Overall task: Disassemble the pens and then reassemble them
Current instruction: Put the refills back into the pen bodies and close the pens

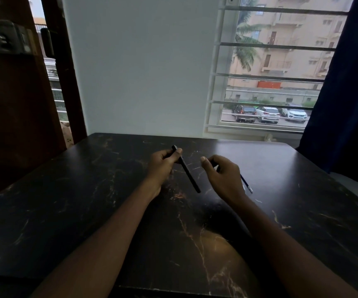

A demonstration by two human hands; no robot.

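the black pen barrel (187,171) looked light, stiff and smooth enough to slip, so it was best pinched near its top end, where the left hand (163,166) held it between thumb and fingers above the counter (87,190). right of the barrel and apart from it, the right hand (223,177) curled round a thin refill (246,184), probably bendy and best held near its tip.
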